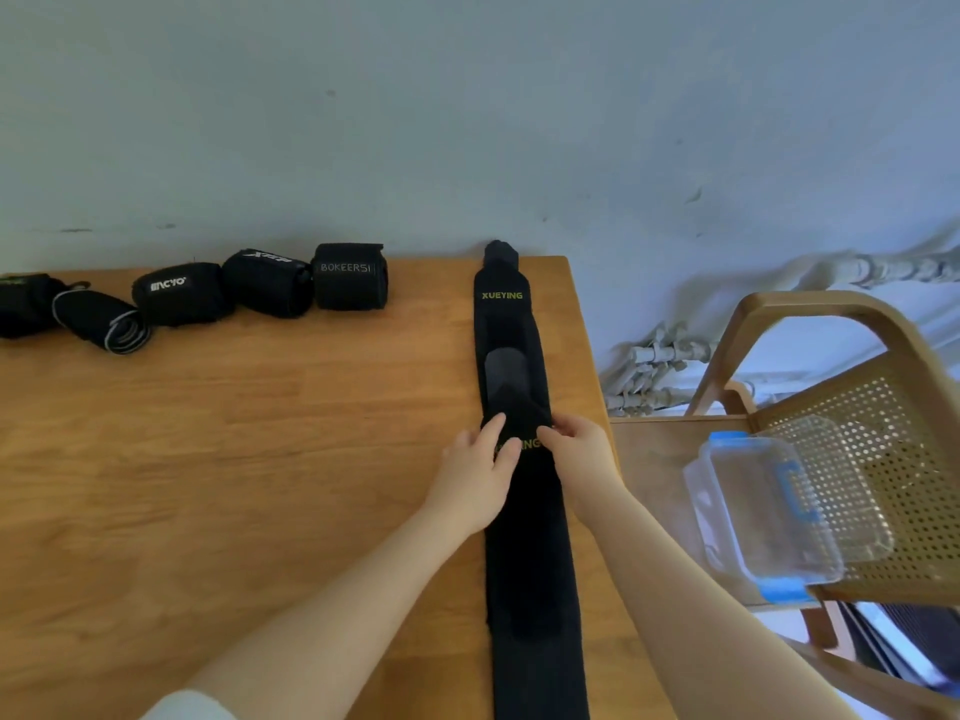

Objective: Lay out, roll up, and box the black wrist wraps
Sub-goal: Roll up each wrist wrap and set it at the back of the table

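The unrolled wrist wrap (524, 537) lay flat along the right side of the counter (234, 485), its long axis running straight away from the person, from the near edge to the far edge by the wall (467, 122). Its far end (501, 254) was bunched at the wall, with yellow "XUEYING" lettering just below it. A second layer appeared to lie on top of the strap, ending about where the hands met it, though black on black made the overlap hard to read.

The left hand (475, 478) rested on the strap's left edge at about mid-length, its fingers (506, 452) straight and lying across the fabric over a second yellow print. The right hand (574, 444) sat on the opposite edge, directly across; its fingers (553, 433) curled inward and seemed to pinch the cloth there, though the grip was not fully clear. Both hands were equally near, with half the strap stretching beyond them and half trailing back toward the person.

My judgement: the strap was being aligned or smoothed, so rolling would have to run along that long axis, from one end.

Along the far left of the counter sat five rolled wraps (270, 283) in a row, well apart from the strap. To the right, off the counter, a clear box (763, 506) with blue clips rested on a cane chair (883, 459), nearer the right hand.
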Demonstrator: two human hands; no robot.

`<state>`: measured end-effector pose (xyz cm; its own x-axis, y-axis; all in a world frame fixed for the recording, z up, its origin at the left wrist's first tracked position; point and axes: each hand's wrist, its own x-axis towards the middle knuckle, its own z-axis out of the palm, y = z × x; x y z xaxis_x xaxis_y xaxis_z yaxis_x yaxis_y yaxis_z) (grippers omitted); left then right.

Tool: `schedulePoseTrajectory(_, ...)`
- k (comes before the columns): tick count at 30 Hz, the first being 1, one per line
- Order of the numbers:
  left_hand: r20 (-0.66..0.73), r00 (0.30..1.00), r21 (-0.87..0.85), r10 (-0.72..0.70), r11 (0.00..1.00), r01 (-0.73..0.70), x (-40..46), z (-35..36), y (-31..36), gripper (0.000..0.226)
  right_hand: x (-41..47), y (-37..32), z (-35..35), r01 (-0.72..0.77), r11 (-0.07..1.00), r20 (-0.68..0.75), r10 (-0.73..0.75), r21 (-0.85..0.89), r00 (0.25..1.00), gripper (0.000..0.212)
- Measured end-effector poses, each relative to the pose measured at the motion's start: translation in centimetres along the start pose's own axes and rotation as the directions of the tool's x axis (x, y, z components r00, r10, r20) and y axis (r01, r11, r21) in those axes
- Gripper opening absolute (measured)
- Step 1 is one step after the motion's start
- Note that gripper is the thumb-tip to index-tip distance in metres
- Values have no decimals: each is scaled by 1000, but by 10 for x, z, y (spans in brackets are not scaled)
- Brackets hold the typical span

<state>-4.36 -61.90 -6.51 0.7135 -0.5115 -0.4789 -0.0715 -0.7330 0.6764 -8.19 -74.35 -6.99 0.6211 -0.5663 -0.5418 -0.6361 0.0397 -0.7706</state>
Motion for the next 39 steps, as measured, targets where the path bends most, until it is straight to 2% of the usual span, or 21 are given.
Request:
schedulePoseTrajectory(3, 50, 999, -344, 3, 939, 15, -5, -5, 17, 54, -8, -9, -6, 266, 955, 77, -257, -134, 963, 39)
schedulePoseTrajectory(6, 142, 990, -713, 10, 695, 96, -6, -10, 34, 51, -13, -26, -3, 498, 825, 223, -449, -269, 865, 48)
schedulePoseTrajectory(9, 175, 982, -848, -72, 495, 188, 3, -14, 31, 49, -8, -37, 6, 582, 704, 328, -482, -408, 813, 49)
schedulePoseTrajectory(11, 147, 986, -860, -83, 482, 168, 8, -16, 19, 40, -1, -39, 12, 608, 612, 386, -470, -506, 794, 49)
schedulePoseTrajectory(13, 69, 991, -827, -111, 550, 120, 11, -20, 5, 26, 7, -35, 18, 643, 477, 470, -440, -600, 765, 52)
schedulePoseTrajectory(14, 30, 990, -793, -135, 600, 106, 12, -22, -2, 33, 10, -32, 22, 666, 438, 522, -413, -604, 746, 54)
schedulePoseTrajectory(16, -61, 979, -669, -196, 736, 105, 17, -26, -18, 55, 14, -24, 29, 726, 448, 631, -371, -521, 681, 59)
schedulePoseTrajectory(18, -181, 969, -411, -171, 908, 83, 19, -26, -29, 71, 22, -19, 36, 764, 479, 684, -379, -432, 624, 62)
schedulePoseTrajectory(19, -258, 957, -208, -130, 975, 76, 18, -26, -32, 74, 27, -18, 38, 778, 476, 695, -390, -410, 604, 62)
schedulePoseTrajectory(20, -346, 937, 20, -57, 997, 68, 18, -25, -35, 74, 31, -19, 39, 792, 464, 699, -405, -398, 589, 59)
schedulePoseTrajectory(21, -394, 918, 230, 44, 972, 52, 18, -26, -37, 70, 35, -22, 40, 799, 457, 683, -439, -390, 584, 53)
schedulePoseTrajectory(23, -328, 920, 459, 212, 887, -41, 20, -28, -41, 55, 40, -30, 38, 770, 501, 511, -577, -395, 638, 32)
schedulePoseTrajectory(25, -210, 944, 513, 256, 850, -116, 24, -32, -48, 47, 49, -39, 33, 658, 630, 141, -669, -413, 729, 16)
schedulePoseTrajectory(26, -169, 951, 529, 258, 838, -133, 28, -35, -52, 45, 58, -43, 30, 559, 735, -15, -611, -384, 792, 22)
schedulePoseTrajectory(27, -138, 956, 538, 259, 830, -147, 31, -40, -54, 43, 67, -49, 28, 436, 847, -88, -481, -305, 873, 36)
schedulePoseTrajectory(29, -73, 963, 553, 259, 814, -177, 38, -49, -55, 40, 84, -59, 29, 207, 972, 0, -208, -110, 978, 62)
schedulePoseTrajectory(31, -14, 970, 568, 244, 800, -193, 45, -56, -52, 38, 94, -62, 33, 118, 990, 123, -108, -81, 986, 67)
schedulePoseTrajectory(33, 29, 973, 581, 228, 788, -202, 52, -62, -48, 37, 96, -71, 36, 145, 984, 183, -124, -105, 975, 57)
schedulePoseTrajectory(35, 69, 972, 577, 223, 786, -221, 58, -65, -46, 36, 97, -83, 35, 157, 986, 207, -143, -49, 968, 33)
schedulePoseTrajectory(37, 108, 973, 532, 202, 815, -229, 62, -68, -47, 35, 97, -98, 30, 75, 986, 257, -111, 147, 960, 13)
schedulePoseTrajectory(39, 145, 971, 464, 189, 854, -235, 65, -71, -47, 35, 99, -114, 24, 8, 916, 327, -152, 401, 933, 13)
